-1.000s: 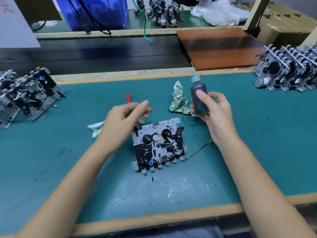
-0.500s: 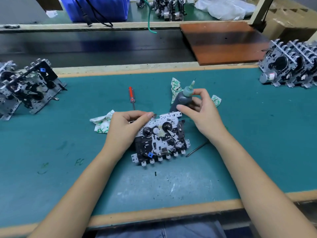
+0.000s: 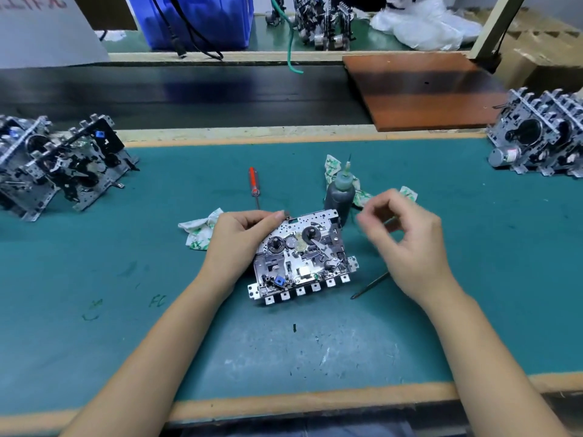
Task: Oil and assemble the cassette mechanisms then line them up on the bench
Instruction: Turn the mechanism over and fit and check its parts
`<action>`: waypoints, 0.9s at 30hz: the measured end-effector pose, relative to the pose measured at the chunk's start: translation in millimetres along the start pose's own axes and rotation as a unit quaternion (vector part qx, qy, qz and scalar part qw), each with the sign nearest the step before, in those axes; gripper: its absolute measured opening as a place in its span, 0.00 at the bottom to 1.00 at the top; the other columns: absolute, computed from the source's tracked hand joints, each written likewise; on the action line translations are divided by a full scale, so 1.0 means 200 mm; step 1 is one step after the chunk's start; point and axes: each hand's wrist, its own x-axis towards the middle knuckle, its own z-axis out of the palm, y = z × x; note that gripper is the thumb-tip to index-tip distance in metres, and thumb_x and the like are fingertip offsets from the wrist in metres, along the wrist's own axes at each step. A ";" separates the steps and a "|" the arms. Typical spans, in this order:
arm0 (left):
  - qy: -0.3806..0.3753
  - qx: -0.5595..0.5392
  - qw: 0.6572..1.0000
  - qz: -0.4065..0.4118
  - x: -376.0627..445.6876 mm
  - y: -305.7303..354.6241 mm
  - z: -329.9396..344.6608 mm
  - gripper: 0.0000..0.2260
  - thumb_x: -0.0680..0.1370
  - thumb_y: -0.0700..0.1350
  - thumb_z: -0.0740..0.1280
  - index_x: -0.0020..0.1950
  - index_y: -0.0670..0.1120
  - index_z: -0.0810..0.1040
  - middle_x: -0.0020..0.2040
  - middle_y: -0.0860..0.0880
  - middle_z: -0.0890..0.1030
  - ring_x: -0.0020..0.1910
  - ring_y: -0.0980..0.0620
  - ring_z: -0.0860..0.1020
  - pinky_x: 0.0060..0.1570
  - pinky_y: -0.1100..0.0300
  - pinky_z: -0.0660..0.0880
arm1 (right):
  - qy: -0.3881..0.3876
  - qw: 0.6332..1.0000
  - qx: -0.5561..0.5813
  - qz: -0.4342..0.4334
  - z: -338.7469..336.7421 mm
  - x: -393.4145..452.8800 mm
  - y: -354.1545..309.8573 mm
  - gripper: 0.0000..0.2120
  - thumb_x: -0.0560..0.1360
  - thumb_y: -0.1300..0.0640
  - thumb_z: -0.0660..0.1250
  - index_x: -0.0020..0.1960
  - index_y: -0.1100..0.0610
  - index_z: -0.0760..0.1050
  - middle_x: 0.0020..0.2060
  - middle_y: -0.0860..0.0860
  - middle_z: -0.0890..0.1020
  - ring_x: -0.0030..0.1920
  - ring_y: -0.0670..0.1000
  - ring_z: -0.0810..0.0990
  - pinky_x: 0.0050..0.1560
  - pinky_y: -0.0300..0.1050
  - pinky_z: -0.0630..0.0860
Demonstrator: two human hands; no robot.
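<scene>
Head view: one person's two bare forearms are reaching over a green bench mat (image 3: 94, 279).
Cassette mechanism (image 3: 303, 257): lying flat at the middle of the mat, its row of square tabs facing the person.
Left hand (image 3: 239, 241): gripping the mechanism's upper left corner, fingers curling over the far edge and thumb lying along it.
Right hand (image 3: 407, 244): hovering just right of the mechanism, fingers loosely curling and blurred, holding nothing and touching nothing.
Oil bottle (image 3: 339, 197): standing upright on the mat just behind the mechanism's right corner, needle tip pointing up, apart from the right hand.
Screwdriver (image 3: 253, 184): red-handled, lying on the mat behind the left hand.
Rags (image 3: 198, 231): one crumpled scrap sitting beside the left hand, more lying behind the bottle.
Thin metal rod (image 3: 369, 285): lying on the mat, partly passing under the right wrist.
Other mechanisms: one group (image 3: 63, 165) leaning together at the left edge, another (image 3: 542, 137) lining up at the right edge.
</scene>
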 end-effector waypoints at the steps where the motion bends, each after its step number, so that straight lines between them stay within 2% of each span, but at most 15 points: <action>1: -0.003 0.002 1.000 0.002 0.00 0.00 0.00 0.05 0.75 0.47 0.70 0.42 0.50 0.85 0.39 0.52 0.85 0.40 0.57 0.82 0.46 0.63 0.77 | -0.056 0.998 -0.021 -0.006 -0.01 -0.03 -0.01 0.11 0.69 0.39 0.65 0.45 0.45 0.71 0.39 0.45 0.77 0.40 0.43 0.76 0.40 0.42 0.74; 3: -0.014 0.002 1.000 0.008 0.00 0.01 0.00 0.06 0.75 0.46 0.69 0.42 0.50 0.85 0.39 0.51 0.85 0.39 0.58 0.81 0.43 0.66 0.76 | -0.149 0.983 -0.102 -0.028 -0.01 -0.06 -0.03 0.26 0.63 0.32 0.67 0.56 0.42 0.68 0.51 0.42 0.74 0.51 0.42 0.74 0.47 0.42 0.75; 5: -0.024 -0.005 1.000 0.005 0.00 0.01 0.00 0.06 0.76 0.46 0.69 0.42 0.48 0.85 0.39 0.49 0.85 0.39 0.55 0.81 0.44 0.62 0.76 | -0.202 0.961 -0.176 -0.066 -0.02 -0.08 -0.04 0.39 0.59 0.28 0.68 0.66 0.40 0.62 0.62 0.40 0.67 0.62 0.41 0.67 0.58 0.43 0.71; 7: -0.034 -0.012 0.999 0.001 0.00 0.01 -0.01 0.07 0.75 0.46 0.69 0.43 0.46 0.85 0.39 0.46 0.85 0.39 0.53 0.81 0.43 0.59 0.77 | -0.238 0.944 -0.212 -0.088 -0.01 -0.09 -0.05 0.47 0.58 0.29 0.70 0.71 0.38 0.56 0.70 0.41 0.61 0.70 0.43 0.59 0.67 0.45 0.62; 10: -0.067 -0.004 0.998 0.000 -0.02 0.01 -0.01 0.09 0.74 0.48 0.70 0.43 0.43 0.85 0.39 0.45 0.85 0.38 0.52 0.81 0.42 0.59 0.76 | -0.282 0.923 -0.243 -0.094 0.00 -0.10 -0.06 0.54 0.59 0.30 0.72 0.76 0.40 0.48 0.74 0.42 0.56 0.74 0.44 0.52 0.73 0.43 0.52; 13: -0.074 0.009 0.997 0.010 -0.04 0.03 -0.01 0.09 0.74 0.47 0.70 0.43 0.43 0.85 0.40 0.43 0.85 0.38 0.52 0.80 0.44 0.56 0.75 | -0.307 0.907 -0.268 -0.105 0.00 -0.10 -0.07 0.53 0.61 0.32 0.72 0.77 0.44 0.48 0.73 0.42 0.57 0.73 0.43 0.53 0.73 0.39 0.51; 15: -0.033 0.073 0.995 0.056 -0.06 0.05 -0.01 0.08 0.74 0.49 0.70 0.47 0.46 0.84 0.39 0.50 0.84 0.37 0.58 0.78 0.44 0.58 0.73 | -0.306 0.908 -0.265 -0.103 0.00 -0.10 -0.07 0.50 0.62 0.32 0.72 0.76 0.44 0.50 0.74 0.41 0.57 0.73 0.42 0.53 0.72 0.38 0.52; 16: 0.008 0.140 0.987 0.078 -0.07 0.06 -0.02 0.11 0.74 0.54 0.68 0.50 0.50 0.81 0.40 0.54 0.82 0.35 0.59 0.76 0.42 0.59 0.71 | -0.306 0.912 -0.255 -0.098 0.00 -0.11 -0.07 0.50 0.63 0.33 0.72 0.76 0.42 0.50 0.74 0.40 0.55 0.73 0.41 0.52 0.71 0.38 0.53; 17: 0.058 0.222 0.969 0.088 -0.10 0.06 -0.05 0.16 0.73 0.61 0.65 0.52 0.53 0.76 0.40 0.57 0.79 0.34 0.58 0.74 0.40 0.58 0.68 | -0.304 0.917 -0.241 -0.090 0.00 -0.12 -0.07 0.50 0.63 0.34 0.73 0.76 0.40 0.49 0.74 0.39 0.54 0.73 0.40 0.51 0.70 0.37 0.54; 19: 0.126 0.370 0.917 0.077 -0.19 0.08 -0.12 0.25 0.68 0.75 0.53 0.50 0.55 0.67 0.39 0.59 0.75 0.34 0.54 0.72 0.33 0.56 0.63 | -0.293 0.929 -0.219 -0.060 0.00 -0.13 -0.08 0.52 0.61 0.34 0.73 0.74 0.35 0.44 0.74 0.37 0.51 0.72 0.37 0.50 0.67 0.37 0.56; 21: 0.118 0.458 0.879 0.059 -0.32 0.07 -0.16 0.31 0.64 0.81 0.42 0.43 0.56 0.64 0.34 0.59 0.74 0.31 0.51 0.72 0.29 0.58 0.60 | -0.253 0.945 -0.207 -0.019 0.01 -0.16 -0.09 0.52 0.58 0.31 0.73 0.72 0.32 0.44 0.71 0.35 0.53 0.69 0.34 0.53 0.64 0.39 0.58; 22: 0.096 0.491 0.864 0.052 -0.38 0.06 -0.16 0.33 0.62 0.82 0.39 0.40 0.55 0.63 0.31 0.58 0.73 0.30 0.51 0.72 0.28 0.58 0.60 | -0.212 0.956 -0.201 -0.002 0.01 -0.19 -0.08 0.49 0.56 0.30 0.72 0.70 0.34 0.49 0.67 0.36 0.58 0.66 0.35 0.58 0.63 0.40 0.61; 24: 0.055 0.547 0.833 0.064 -0.46 0.02 -0.13 0.34 0.59 0.82 0.37 0.37 0.54 0.63 0.28 0.55 0.72 0.29 0.50 0.74 0.27 0.58 0.61 | -0.129 0.968 -0.216 0.017 0.02 -0.23 -0.06 0.40 0.55 0.28 0.68 0.60 0.42 0.58 0.55 0.40 0.67 0.54 0.40 0.67 0.55 0.41 0.65; 27: 0.031 0.555 0.824 0.112 -0.47 -0.01 -0.09 0.30 0.63 0.80 0.48 0.37 0.53 0.65 0.27 0.53 0.74 0.27 0.50 0.78 0.25 0.59 0.65 | -0.115 0.951 -0.287 -0.011 0.01 -0.25 -0.02 0.30 0.63 0.24 0.59 0.49 0.48 0.64 0.40 0.40 0.69 0.41 0.43 0.67 0.44 0.38 0.59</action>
